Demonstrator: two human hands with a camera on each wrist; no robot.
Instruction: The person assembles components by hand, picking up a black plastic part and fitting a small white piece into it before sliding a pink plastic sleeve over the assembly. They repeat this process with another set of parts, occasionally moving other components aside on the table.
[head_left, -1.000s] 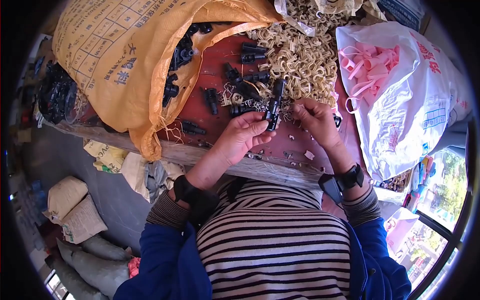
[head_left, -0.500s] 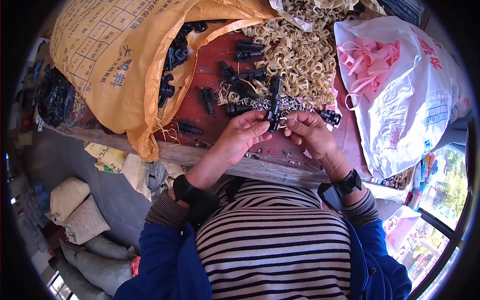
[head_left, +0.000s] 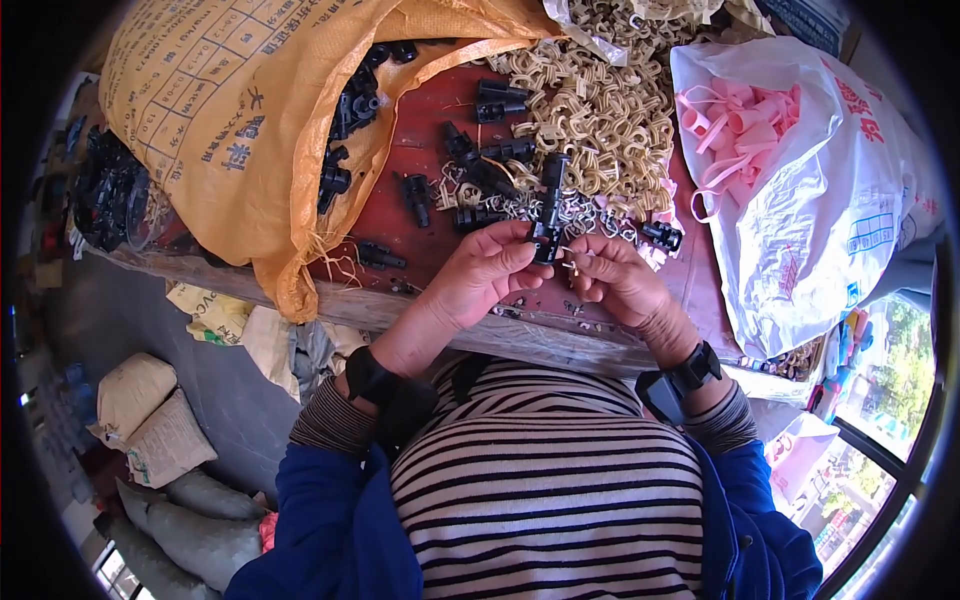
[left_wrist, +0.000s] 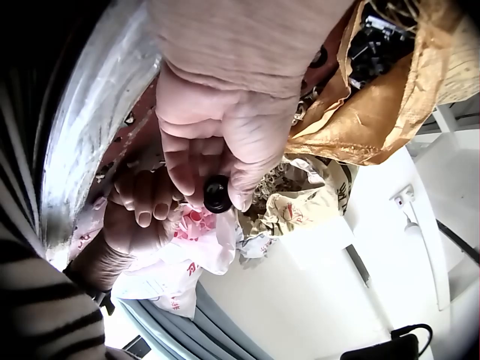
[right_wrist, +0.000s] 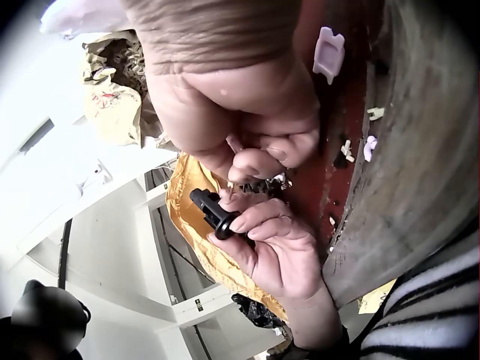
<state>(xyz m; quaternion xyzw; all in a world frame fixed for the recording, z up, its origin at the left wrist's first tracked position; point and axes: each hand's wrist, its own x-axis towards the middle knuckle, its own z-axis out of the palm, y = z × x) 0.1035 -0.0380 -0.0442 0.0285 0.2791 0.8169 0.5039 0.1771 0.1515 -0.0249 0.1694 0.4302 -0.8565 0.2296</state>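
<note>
My left hand (head_left: 475, 275) holds a black plastic tubular part (head_left: 550, 200) between thumb and fingers, long end pointing away from the body. The left wrist view shows its round black end (left_wrist: 217, 193) at the fingertips. Close to its right side, my right hand (head_left: 622, 280) pinches a small pale piece (head_left: 568, 263); its kind cannot be told. In the right wrist view the black part (right_wrist: 214, 214) lies just below the right fingertips. Small silvery clips (head_left: 595, 215) are scattered beyond the hands, and a loose black part (head_left: 662, 235) lies right of them.
A heap of cream-coloured clips (head_left: 600, 120) covers the back of the red table (head_left: 425, 150). An orange woven sack (head_left: 240, 130) with black parts leans on the left. At the right stands a white bag (head_left: 800, 230) of pink pieces (head_left: 745, 125). The worn wooden edge (head_left: 560, 345) runs in front.
My right hand has come down from the silvery clips to beside the black part, then drawn slightly right and toward the body. The left hand keeps its hold, almost still.
</note>
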